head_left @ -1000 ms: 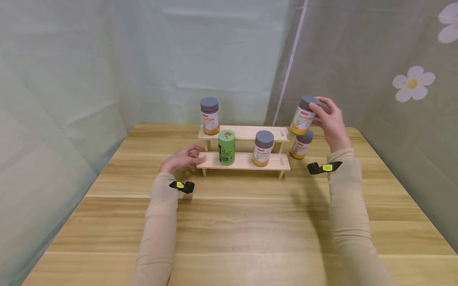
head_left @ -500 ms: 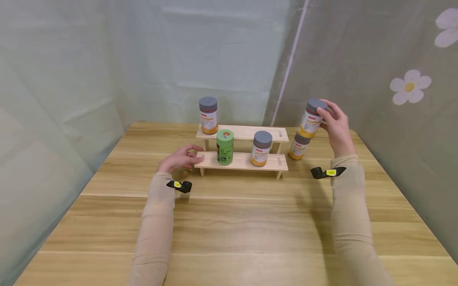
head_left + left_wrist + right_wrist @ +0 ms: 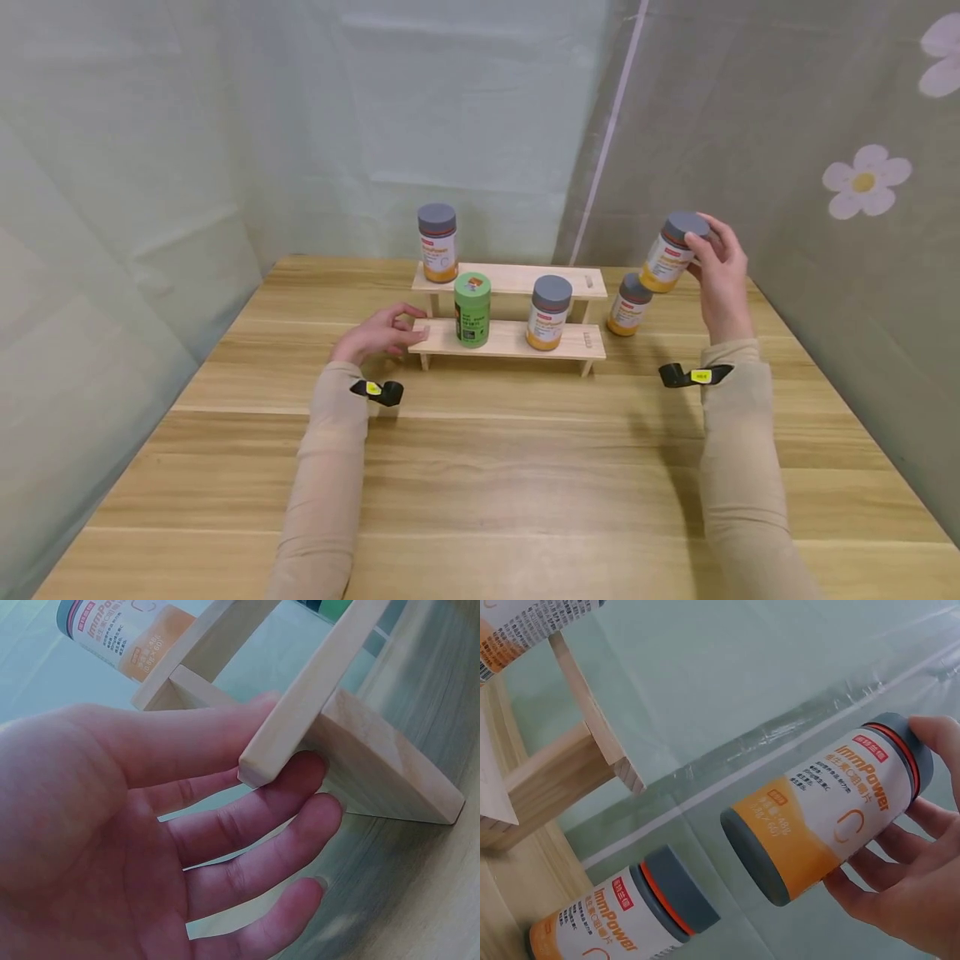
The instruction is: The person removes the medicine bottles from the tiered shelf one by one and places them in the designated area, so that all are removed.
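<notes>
My right hand [image 3: 722,271] holds a supplement bottle [image 3: 670,254] by its grey lid, thumb in front and fingers behind. The bottle tilts a little and hangs in the air; the right wrist view shows its orange and white label. Below it to the left, a matching bottle [image 3: 630,305] stands on the table beside the shelf. My left hand [image 3: 172,825] pinches the left end of the lower board of a two-step wooden shelf [image 3: 506,337], thumb on top and fingers underneath. On that step stand a green canister [image 3: 472,310] and another grey-lidded bottle [image 3: 549,313].
One more grey-lidded bottle [image 3: 438,243] stands on the upper step at the left. The wooden table [image 3: 510,475] reaches back to hanging cloth [image 3: 480,133], and printed flowers mark the cloth at the right.
My right hand has moved right with its bottle, from near the upper step's right end to beyond the bottle on the table. The left hand has kept its grip on the shelf.
</notes>
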A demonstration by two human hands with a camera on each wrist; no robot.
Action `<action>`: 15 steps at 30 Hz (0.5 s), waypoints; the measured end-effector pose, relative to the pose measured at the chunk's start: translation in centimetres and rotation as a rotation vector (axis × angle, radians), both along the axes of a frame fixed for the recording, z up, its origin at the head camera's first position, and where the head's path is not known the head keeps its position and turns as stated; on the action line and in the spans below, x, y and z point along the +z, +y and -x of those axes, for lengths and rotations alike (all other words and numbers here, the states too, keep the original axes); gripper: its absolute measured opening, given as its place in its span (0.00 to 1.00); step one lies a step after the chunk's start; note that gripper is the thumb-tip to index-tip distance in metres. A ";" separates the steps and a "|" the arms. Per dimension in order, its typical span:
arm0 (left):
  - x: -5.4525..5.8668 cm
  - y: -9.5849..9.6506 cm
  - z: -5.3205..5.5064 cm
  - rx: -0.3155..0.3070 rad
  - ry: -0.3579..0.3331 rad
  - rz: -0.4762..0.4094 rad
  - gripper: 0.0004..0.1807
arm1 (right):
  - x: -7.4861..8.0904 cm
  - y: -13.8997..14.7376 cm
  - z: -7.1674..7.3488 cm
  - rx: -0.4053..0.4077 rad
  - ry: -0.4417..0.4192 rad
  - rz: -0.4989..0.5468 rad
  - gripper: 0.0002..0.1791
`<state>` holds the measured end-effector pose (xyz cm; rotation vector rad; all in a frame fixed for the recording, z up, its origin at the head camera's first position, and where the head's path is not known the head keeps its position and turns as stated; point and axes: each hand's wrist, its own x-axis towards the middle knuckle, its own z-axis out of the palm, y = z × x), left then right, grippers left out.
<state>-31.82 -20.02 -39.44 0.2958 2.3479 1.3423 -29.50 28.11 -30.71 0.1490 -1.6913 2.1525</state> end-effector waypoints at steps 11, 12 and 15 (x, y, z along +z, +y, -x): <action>0.0 0.1 0.1 0.013 -0.008 0.003 0.32 | -1.2 0.8 -1.0 -0.031 -0.030 0.076 0.17; 0.0 0.1 0.1 0.014 -0.008 0.002 0.32 | -1.4 0.9 -1.1 -0.039 -0.030 0.077 0.17; 0.0 0.1 0.1 0.013 -0.009 0.001 0.32 | -1.8 1.1 -1.2 -0.061 -0.030 0.071 0.18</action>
